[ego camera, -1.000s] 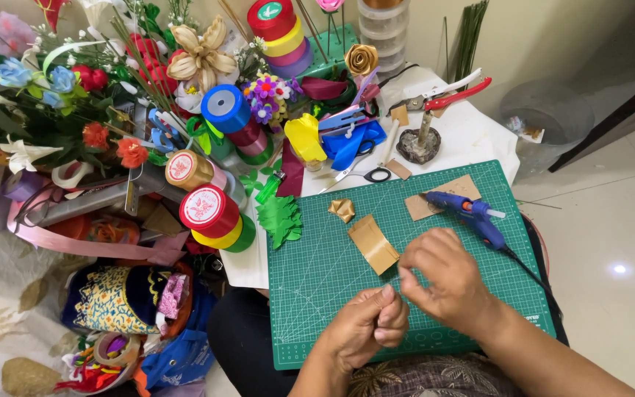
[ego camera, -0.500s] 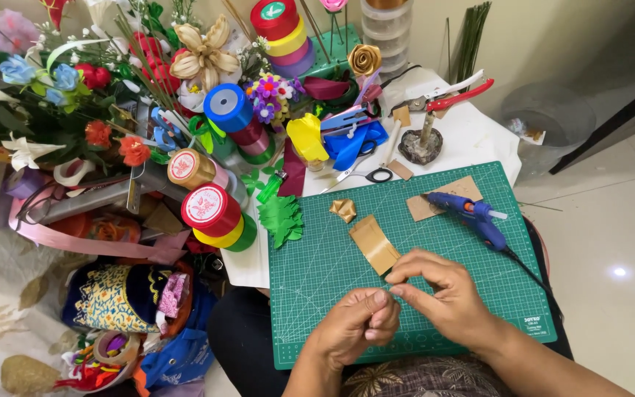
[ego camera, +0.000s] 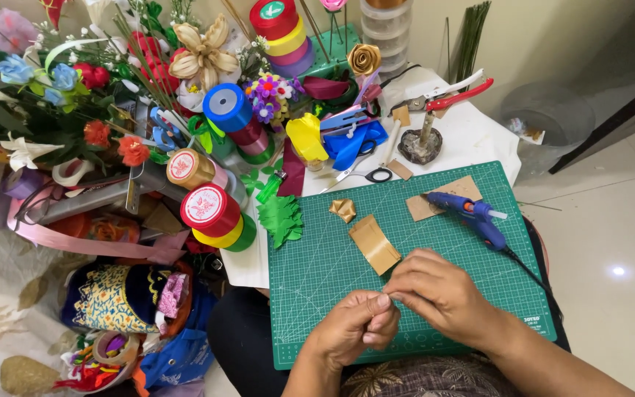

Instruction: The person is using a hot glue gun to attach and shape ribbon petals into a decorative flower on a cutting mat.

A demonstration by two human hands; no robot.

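— Head view: where are the hands?
— Left hand (ego camera: 354,327) and right hand (ego camera: 435,294) meet over the green cutting mat (ego camera: 317,279), fingertips pinched together on something too small to identify.
— Nearby?
— Gold ribbon strip (ego camera: 373,243) just beside; blue glue gun (ego camera: 472,215) beyond.

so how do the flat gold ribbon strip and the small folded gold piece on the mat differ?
The gold ribbon strip lies flat and long, a plain rectangle; the folded gold piece is small, creased and bunched into a raised, pointed shape. The strip lies nearer the left hand and right hand; the folded piece lies farther up the green cutting mat. Both are shiny gold, lie on the mat, and neither hand touches them.
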